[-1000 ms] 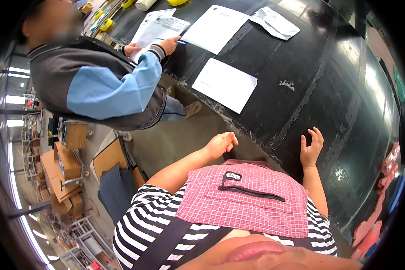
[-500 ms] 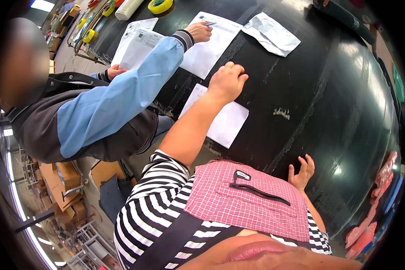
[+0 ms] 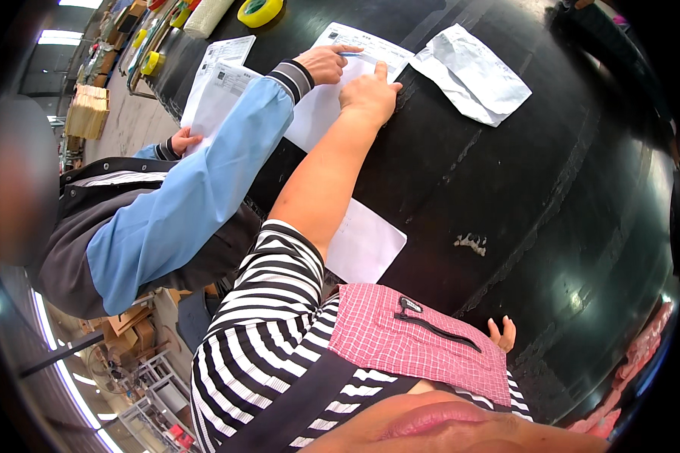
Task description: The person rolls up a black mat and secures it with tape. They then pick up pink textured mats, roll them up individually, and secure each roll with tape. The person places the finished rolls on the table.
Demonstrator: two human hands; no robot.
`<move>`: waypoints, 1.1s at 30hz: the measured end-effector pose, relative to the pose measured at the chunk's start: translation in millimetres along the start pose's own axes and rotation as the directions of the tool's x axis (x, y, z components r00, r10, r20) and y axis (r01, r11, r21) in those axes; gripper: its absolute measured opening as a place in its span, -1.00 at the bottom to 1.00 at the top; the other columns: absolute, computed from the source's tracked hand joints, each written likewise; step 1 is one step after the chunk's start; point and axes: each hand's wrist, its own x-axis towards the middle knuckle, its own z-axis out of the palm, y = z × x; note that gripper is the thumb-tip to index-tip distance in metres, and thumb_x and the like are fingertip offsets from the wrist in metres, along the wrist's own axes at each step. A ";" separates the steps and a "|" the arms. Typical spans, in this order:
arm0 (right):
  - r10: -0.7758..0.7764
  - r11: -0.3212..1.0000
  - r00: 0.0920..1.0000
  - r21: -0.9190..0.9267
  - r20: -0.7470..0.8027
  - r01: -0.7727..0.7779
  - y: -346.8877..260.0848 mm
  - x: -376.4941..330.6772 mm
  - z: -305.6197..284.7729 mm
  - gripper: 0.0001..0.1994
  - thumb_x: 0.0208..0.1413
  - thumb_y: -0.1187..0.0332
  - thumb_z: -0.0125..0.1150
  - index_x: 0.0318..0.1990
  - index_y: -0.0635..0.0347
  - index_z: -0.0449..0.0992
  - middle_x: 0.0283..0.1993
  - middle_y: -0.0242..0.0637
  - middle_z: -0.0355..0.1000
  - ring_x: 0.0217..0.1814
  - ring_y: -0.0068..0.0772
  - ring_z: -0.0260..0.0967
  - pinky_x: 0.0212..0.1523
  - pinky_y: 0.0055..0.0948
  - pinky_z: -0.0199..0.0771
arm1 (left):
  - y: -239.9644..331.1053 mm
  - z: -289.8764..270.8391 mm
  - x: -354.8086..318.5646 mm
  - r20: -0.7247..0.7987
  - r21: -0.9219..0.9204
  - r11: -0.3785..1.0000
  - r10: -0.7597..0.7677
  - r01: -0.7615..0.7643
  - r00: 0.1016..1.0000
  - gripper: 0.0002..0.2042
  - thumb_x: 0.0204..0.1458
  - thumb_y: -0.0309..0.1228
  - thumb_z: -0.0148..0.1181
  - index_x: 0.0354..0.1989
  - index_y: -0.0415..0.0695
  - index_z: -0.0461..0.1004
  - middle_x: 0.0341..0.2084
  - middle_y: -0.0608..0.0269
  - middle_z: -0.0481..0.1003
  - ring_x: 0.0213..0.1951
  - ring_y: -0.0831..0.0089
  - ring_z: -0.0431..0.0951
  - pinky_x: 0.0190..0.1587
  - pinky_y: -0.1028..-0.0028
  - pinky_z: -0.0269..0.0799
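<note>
Left hand (image 3: pixel 369 98) advanced, pointing at sheet (image 3: pixel 316 109) on tabletop (image 3: pixel 431 189); right hand (image 3: pixel 505 334) loose; cartons (image 3: pixel 142 334) leftward.

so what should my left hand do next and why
Perhaps ease your left hand slightly back: its extended index finger shows over the white sheet, close beside the co-worker's hand, whose blue pen is over that sheet too, so a little room might avoid a bump.

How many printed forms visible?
3: one form partly under another, both by the co-worker's left hand; a third beneath the wearer's left hand. Can't tell about the half-covered sheet; more may hide.
</note>
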 end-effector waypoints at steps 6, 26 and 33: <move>-0.046 0.999 0.996 0.023 -0.081 0.048 7.3 3.7 7.1 -0.71 0.14 0.25 0.39 0.01 0.01 0.60 0.31 -0.16 0.34 0.39 -0.05 0.29 0.39 -0.06 0.21 | -8.1 7.8 5.6 0.033 0.071 0.997 0.017 -0.019 0.999 -0.42 0.37 0.08 -0.11 0.51 0.17 0.17 -0.08 0.15 0.64 -0.05 0.14 0.67 -0.11 0.17 0.58; 0.008 0.988 0.997 0.153 -0.075 0.004 3.8 5.7 5.4 -0.67 0.12 0.28 0.44 0.04 0.04 0.61 0.34 -0.15 0.30 0.42 -0.04 0.22 0.43 -0.08 0.14 | -3.3 -20.1 22.5 0.216 0.001 1.000 0.009 -0.010 0.976 -0.22 0.26 0.07 0.10 0.58 0.13 -0.05 0.18 -0.08 0.52 0.19 -0.03 0.53 0.22 0.13 0.42; 0.071 0.977 0.996 0.203 -0.059 -0.058 -3.2 12.3 3.6 -0.65 0.10 0.31 0.48 0.05 0.07 0.61 0.33 -0.15 0.29 0.43 -0.06 0.18 0.45 -0.08 0.08 | -8.9 -29.7 19.4 0.232 -0.038 0.999 -0.006 0.015 0.973 -0.20 0.24 0.06 0.12 0.59 0.13 -0.04 0.23 -0.07 0.49 0.23 -0.04 0.49 0.26 0.15 0.39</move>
